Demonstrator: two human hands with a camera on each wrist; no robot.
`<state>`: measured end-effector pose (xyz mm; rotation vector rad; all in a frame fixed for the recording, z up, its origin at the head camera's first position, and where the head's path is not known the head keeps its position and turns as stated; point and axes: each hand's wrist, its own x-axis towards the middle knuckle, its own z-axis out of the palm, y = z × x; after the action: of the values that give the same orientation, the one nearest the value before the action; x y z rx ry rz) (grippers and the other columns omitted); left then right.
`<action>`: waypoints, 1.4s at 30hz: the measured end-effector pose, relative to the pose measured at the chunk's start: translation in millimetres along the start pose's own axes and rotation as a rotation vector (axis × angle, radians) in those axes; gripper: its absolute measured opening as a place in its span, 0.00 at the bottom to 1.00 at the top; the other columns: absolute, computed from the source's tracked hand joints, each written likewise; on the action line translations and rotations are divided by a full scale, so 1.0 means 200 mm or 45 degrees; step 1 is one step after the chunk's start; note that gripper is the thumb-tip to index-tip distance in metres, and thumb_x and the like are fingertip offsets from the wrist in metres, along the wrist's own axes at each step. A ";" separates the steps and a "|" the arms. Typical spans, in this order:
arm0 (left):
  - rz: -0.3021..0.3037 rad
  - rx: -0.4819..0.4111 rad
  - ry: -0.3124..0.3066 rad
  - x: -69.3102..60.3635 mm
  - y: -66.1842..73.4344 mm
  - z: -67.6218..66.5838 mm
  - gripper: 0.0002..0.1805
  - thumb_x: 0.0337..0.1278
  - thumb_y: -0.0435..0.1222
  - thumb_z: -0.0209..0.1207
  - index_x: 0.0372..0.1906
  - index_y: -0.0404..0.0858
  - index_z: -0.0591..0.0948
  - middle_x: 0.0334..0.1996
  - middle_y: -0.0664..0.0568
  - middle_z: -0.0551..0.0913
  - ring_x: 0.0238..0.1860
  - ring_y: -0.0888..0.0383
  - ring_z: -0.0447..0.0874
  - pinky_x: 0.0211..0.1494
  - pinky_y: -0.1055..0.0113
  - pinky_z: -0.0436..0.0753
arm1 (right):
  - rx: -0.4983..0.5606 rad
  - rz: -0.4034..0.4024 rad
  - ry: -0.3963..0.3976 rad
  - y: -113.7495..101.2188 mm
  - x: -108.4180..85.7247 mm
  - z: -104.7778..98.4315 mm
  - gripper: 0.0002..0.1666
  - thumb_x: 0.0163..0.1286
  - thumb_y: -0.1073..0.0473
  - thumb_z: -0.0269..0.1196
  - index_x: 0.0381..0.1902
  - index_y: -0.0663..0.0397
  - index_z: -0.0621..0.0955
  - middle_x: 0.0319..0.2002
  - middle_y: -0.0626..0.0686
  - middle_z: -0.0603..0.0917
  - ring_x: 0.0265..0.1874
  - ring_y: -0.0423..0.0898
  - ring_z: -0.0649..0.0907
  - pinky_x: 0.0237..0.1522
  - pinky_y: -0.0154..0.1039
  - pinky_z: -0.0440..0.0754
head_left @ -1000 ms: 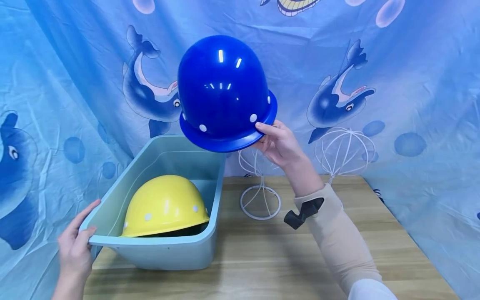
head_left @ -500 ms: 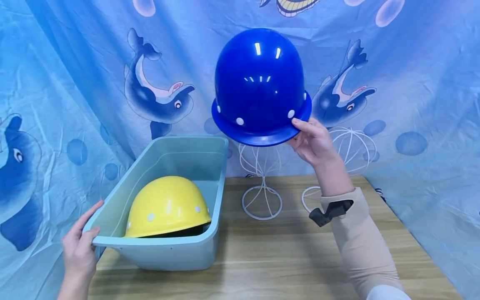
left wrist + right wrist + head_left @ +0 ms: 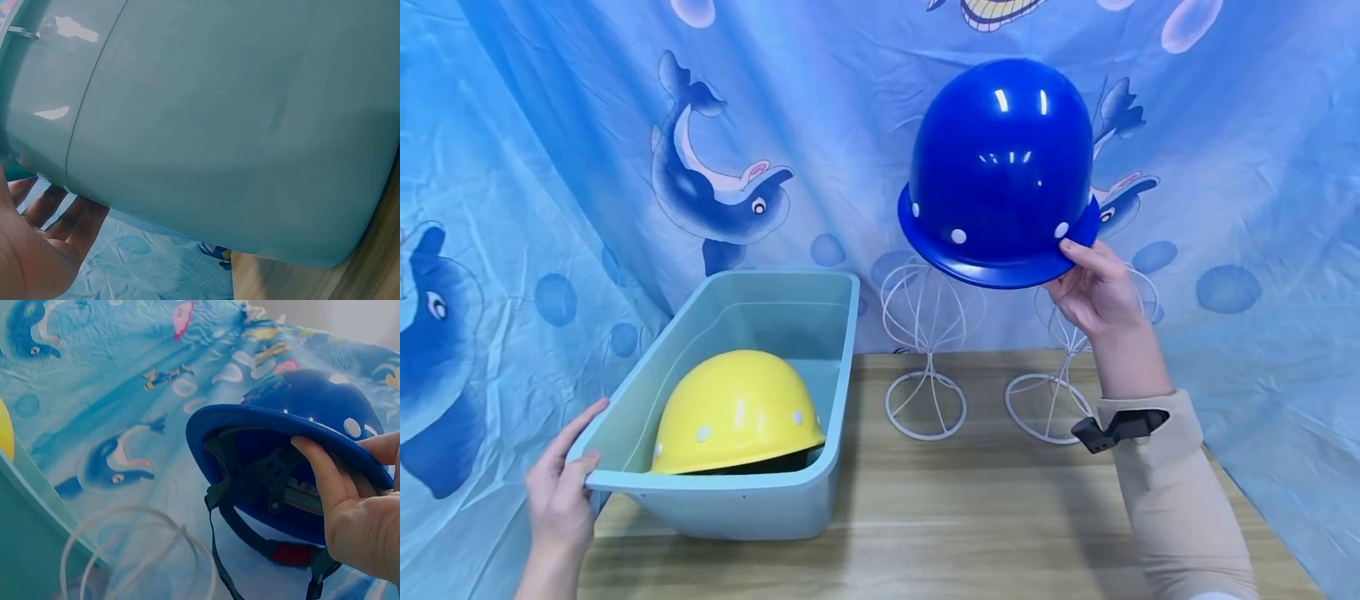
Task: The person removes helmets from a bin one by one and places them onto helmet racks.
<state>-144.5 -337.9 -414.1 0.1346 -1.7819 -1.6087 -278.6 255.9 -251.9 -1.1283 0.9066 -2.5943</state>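
A blue hard hat (image 3: 1000, 167) is held in the air by my right hand (image 3: 1097, 287), which pinches its brim with the thumb on the outside and fingers underneath. In the right wrist view, black straps (image 3: 231, 525) hang from the inside of the blue hard hat (image 3: 312, 400). My left hand (image 3: 561, 492) grips the near left corner of a teal plastic bin (image 3: 722, 504); in the left wrist view its fingers (image 3: 81, 228) lie against the bin's side. Inside the bin a yellow hard hat (image 3: 737, 408) lies tilted.
Two white wire stands rest on the wooden table (image 3: 925, 517) right of the bin: a left stand (image 3: 928, 354) and a right stand (image 3: 1063, 375), whose top is partly hidden behind the blue hard hat and my right hand. A blue dolphin-print curtain (image 3: 850, 100) surrounds the table.
My right hand has carried the blue hard hat rightward, from above the bin's right edge to in front of the right stand's top. My left hand keeps its grip on the bin.
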 end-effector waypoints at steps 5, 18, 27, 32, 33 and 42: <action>0.011 0.013 -0.028 0.00 -0.01 -0.01 0.32 0.60 0.21 0.43 0.69 0.31 0.81 0.53 0.62 0.89 0.44 0.65 0.83 0.41 0.80 0.78 | 0.099 -0.035 -0.068 -0.04 -0.05 -0.06 0.29 0.83 0.73 0.37 0.78 0.63 0.63 0.70 0.66 0.79 0.62 0.63 0.87 0.61 0.53 0.85; 0.051 0.034 -0.022 0.00 -0.02 -0.02 0.32 0.61 0.22 0.43 0.68 0.31 0.82 0.52 0.62 0.90 0.45 0.66 0.85 0.42 0.81 0.79 | 0.206 -0.135 -0.119 -0.16 -0.19 -0.17 0.29 0.82 0.74 0.30 0.74 0.73 0.65 0.67 0.72 0.79 0.61 0.66 0.86 0.64 0.56 0.83; 0.048 0.077 -0.024 -0.01 -0.01 -0.02 0.31 0.64 0.23 0.43 0.69 0.33 0.82 0.51 0.63 0.90 0.43 0.67 0.85 0.41 0.81 0.79 | 0.221 -0.151 -0.123 -0.23 -0.30 -0.28 0.29 0.82 0.71 0.27 0.69 0.74 0.68 0.62 0.73 0.82 0.52 0.67 0.90 0.61 0.55 0.86; 0.065 0.084 -0.017 -0.01 0.00 -0.03 0.31 0.63 0.23 0.44 0.69 0.32 0.82 0.55 0.64 0.90 0.48 0.67 0.85 0.44 0.81 0.78 | 0.232 -0.141 -0.107 -0.25 -0.35 -0.31 0.29 0.83 0.70 0.26 0.67 0.76 0.69 0.59 0.74 0.83 0.51 0.68 0.90 0.60 0.55 0.86; 0.070 0.095 -0.018 -0.01 -0.01 -0.03 0.31 0.63 0.23 0.44 0.69 0.32 0.82 0.55 0.65 0.89 0.48 0.68 0.85 0.44 0.81 0.78 | 0.234 -0.137 -0.104 -0.25 -0.36 -0.32 0.30 0.83 0.70 0.25 0.67 0.75 0.69 0.60 0.74 0.83 0.52 0.68 0.90 0.62 0.55 0.85; 0.078 0.102 -0.038 0.00 -0.01 -0.03 0.31 0.64 0.23 0.44 0.69 0.32 0.82 0.53 0.64 0.90 0.43 0.67 0.84 0.42 0.81 0.78 | 0.205 -0.130 -0.103 -0.27 -0.46 -0.37 0.30 0.83 0.68 0.24 0.66 0.77 0.70 0.58 0.74 0.84 0.51 0.69 0.90 0.62 0.55 0.85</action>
<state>-142.5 -344.0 -416.8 0.0926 -1.8557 -1.5043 -263.1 367.3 -314.6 -1.2541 0.6267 -2.6244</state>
